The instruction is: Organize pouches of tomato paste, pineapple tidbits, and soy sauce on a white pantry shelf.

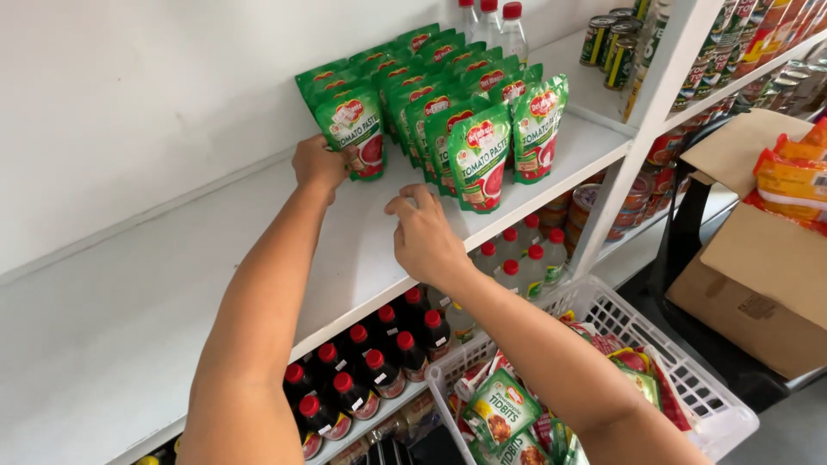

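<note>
A: In the head view, what do the 2 hands do?

B: The left hand [317, 164] grasps the leftmost green pouch [357, 133] of the group. Its fingers [338, 160] close on the lower edge of this pouch, which stands upright on the white shelf [172, 284]. The right hand [422, 232] is released and holds nothing; its fingers [405, 205] are half curled, just below the front pouch [479, 157] and not touching it, as far as I can see.

A: How will such a pouch handle?

B: I judge it is light and soft, with smooth foil that slips a little. It bends if pressed in the middle, so better to pinch it at the stiff bottom fold or at the sealed top edge.

A: What lies around the fingers?

B: Behind them, more green pouches [431, 69] in rows. Below the shelf, dark bottles with red caps [370, 362]. Under the right forearm, a white basket [680, 379] with packets.
</note>
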